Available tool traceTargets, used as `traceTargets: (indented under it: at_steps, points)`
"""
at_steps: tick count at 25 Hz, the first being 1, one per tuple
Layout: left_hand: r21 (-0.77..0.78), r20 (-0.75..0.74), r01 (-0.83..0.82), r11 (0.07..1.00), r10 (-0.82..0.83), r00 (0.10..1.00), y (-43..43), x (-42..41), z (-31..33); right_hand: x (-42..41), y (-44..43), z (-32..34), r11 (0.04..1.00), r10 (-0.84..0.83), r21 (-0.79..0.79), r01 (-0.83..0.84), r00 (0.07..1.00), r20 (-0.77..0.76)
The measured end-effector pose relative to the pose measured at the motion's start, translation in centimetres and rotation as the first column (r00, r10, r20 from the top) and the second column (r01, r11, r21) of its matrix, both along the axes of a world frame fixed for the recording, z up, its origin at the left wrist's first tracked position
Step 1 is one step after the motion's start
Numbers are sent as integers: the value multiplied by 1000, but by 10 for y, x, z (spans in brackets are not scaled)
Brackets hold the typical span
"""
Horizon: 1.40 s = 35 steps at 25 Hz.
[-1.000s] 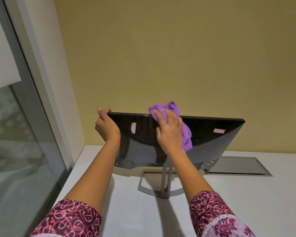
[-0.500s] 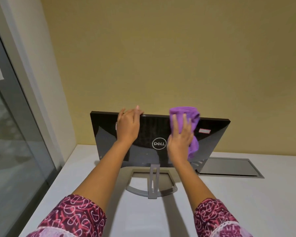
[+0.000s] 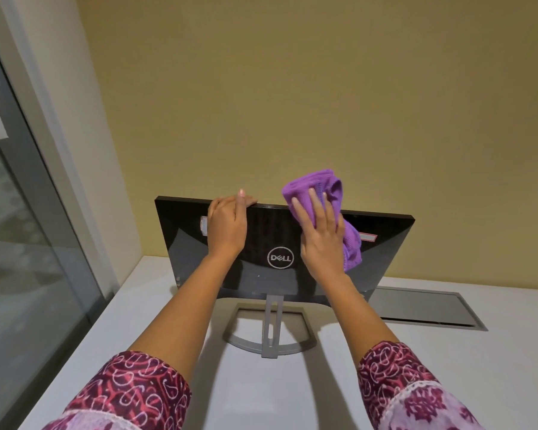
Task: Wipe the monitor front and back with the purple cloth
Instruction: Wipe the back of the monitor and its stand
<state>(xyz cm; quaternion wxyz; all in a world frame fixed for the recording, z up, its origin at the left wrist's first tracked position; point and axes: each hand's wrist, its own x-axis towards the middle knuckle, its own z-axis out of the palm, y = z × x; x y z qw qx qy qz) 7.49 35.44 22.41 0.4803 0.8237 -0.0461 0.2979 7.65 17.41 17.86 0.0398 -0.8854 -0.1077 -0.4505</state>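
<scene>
A black monitor [image 3: 382, 243] stands on a grey stand [image 3: 271, 330] with its glossy back and round logo facing me. My left hand [image 3: 225, 226] grips its top edge left of centre, fingers hooked over the rim. My right hand [image 3: 319, 237] presses the purple cloth [image 3: 320, 193] flat against the back, right of the logo. The cloth sticks up over the top edge and hangs down beside my palm. The screen side is hidden from me.
The monitor sits on a white desk [image 3: 432, 352] against a yellow wall. A grey cable hatch [image 3: 416, 308] lies flush in the desk at the right. A glass window with a grey frame [image 3: 35, 169] runs along the left.
My left hand has shifted from the monitor's left corner to its top edge near the centre. My right hand and the cloth have moved right across the back, uncovering the logo.
</scene>
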Motion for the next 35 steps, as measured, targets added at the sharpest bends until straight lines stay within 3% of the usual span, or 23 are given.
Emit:
traceTargets:
  at_steps: [4,7,9,11,13,15,16,19,22,26,31,33,35]
  points:
    - [41,5,14,999,-15,1000,1,3,-2,3,15,-32,965,53,-254,-62,998,-44]
    - [37,-8,-20,999,20,1000,0,4,-5,-5,-7,-68,802,142,-564,-198,980,-143]
    - [27,20,-48,998,47,999,-2,6,-7,-13,-27,-75,767,132,-605,-213,975,-177]
    - [6,41,-62,998,62,997,-4,8,-9,-14,-41,-66,887,78,-443,-128,988,-130]
    - [-20,53,-73,997,74,996,-7,9,-9,-9,-43,-42,993,-5,-114,-2,998,-63]
    - [-32,79,-99,995,101,992,-11,9,-11,-4,-30,-18,992,-56,110,59,998,-27]
    - [-33,93,-117,993,119,988,-13,10,-12,-2,-20,-11,992,-30,120,31,999,-13]
    - [-20,134,-181,983,182,974,-16,15,-16,2,9,-6,995,83,-55,-82,996,17]
    - [-7,165,-233,972,231,959,-19,17,-17,11,0,-1,993,65,-98,-58,996,63]
    - [-24,184,-274,962,273,944,-22,17,-17,12,-58,-5,982,-106,168,85,987,122]
    - [-40,215,-297,954,299,930,-26,19,-19,9,-106,-5,792,-407,526,311,910,75]
    - [-8,224,-278,961,272,936,-30,18,-18,8,-92,1,723,-403,619,306,915,18]
    - [45,235,-226,973,210,949,-43,14,-16,4,-66,-1,787,-315,564,250,949,18]
